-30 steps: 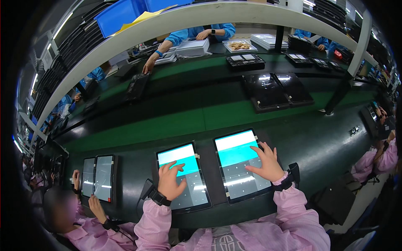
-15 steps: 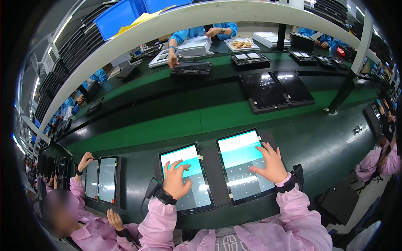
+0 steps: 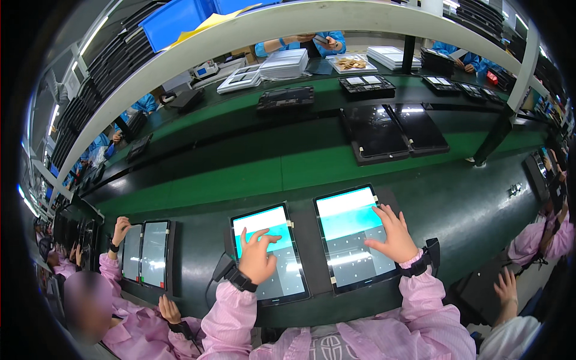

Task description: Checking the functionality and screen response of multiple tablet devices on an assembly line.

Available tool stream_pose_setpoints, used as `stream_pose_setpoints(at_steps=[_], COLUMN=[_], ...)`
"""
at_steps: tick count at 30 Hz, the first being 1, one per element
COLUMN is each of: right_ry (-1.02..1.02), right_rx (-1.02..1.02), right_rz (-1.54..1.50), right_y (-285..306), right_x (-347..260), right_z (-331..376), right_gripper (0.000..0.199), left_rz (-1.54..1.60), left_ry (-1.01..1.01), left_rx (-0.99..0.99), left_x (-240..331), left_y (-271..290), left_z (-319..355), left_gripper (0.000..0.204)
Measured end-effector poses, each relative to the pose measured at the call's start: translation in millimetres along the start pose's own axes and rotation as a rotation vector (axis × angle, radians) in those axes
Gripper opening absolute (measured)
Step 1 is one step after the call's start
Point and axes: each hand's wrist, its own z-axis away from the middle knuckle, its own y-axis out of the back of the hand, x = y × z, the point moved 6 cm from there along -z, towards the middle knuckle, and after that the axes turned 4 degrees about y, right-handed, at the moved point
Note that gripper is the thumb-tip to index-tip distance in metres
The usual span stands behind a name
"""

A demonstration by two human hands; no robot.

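Two lit tablets lie side by side on the dark bench before me, each with a white and turquoise upper screen over a grey keypad. My left hand (image 3: 258,257) is over the left tablet (image 3: 282,273), its fingers spread and partly bent. Over the right edge of the right tablet (image 3: 348,237) is my right hand (image 3: 393,235), fingers stretched apart. Neither hand holds anything; whether a fingertip touches the glass I cannot tell. Black bands are around both my wrists. A dark tray or pad shows under the tablets' edges.
Two dark-screened tablets (image 3: 378,135) rest on a black tray farther back. At the left a co-worker in pink has hands beside two grey-lit tablets (image 3: 155,255). Another person's hand (image 3: 507,288) is at the lower right. A white shelf beam (image 3: 288,17) crosses above the bench.
My hands stay over the same tablets with only slight shifts. Across the bench, a worker's hand has left the black device. Another person's hand has appeared at the lower right.
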Motion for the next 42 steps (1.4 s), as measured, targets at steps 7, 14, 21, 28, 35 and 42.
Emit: stream_pose_setpoints(at_steps=[7, 14, 21, 28, 35, 42], right_ry=[0.223, 0.252, 0.337, 0.119, -0.035, -0.009], right_rx=[-0.176, -0.224, -0.249, 0.002, 0.002, -0.007], right_rz=[0.146, 0.202, 0.232, 0.181, 0.201, 0.254], right_y=[-9, -23, -40, 2, 7, 0], right_x=[-48, -68, -88, -49, -10, -14], right_z=[16, 15, 13, 5, 6, 1], right_gripper=[0.079, 0.079, 0.084, 0.086, 0.084, 0.079], left_rz=[-0.004, -0.034, -0.123, 0.002, 0.041, -0.046], left_ry=[0.094, 0.091, 0.188, 0.085, -0.015, -0.023], left_rx=[0.109, 0.078, 0.079, 0.11, -0.046, -0.039], left_x=[-23, -22, -32, -21, -5, -3], left_y=[42, 39, 50, 47, 10, -1], left_z=[48, 62, 77, 47, -3, -13], left_gripper=[0.032, 0.033, 0.034, 0.032, 0.039, 0.042])
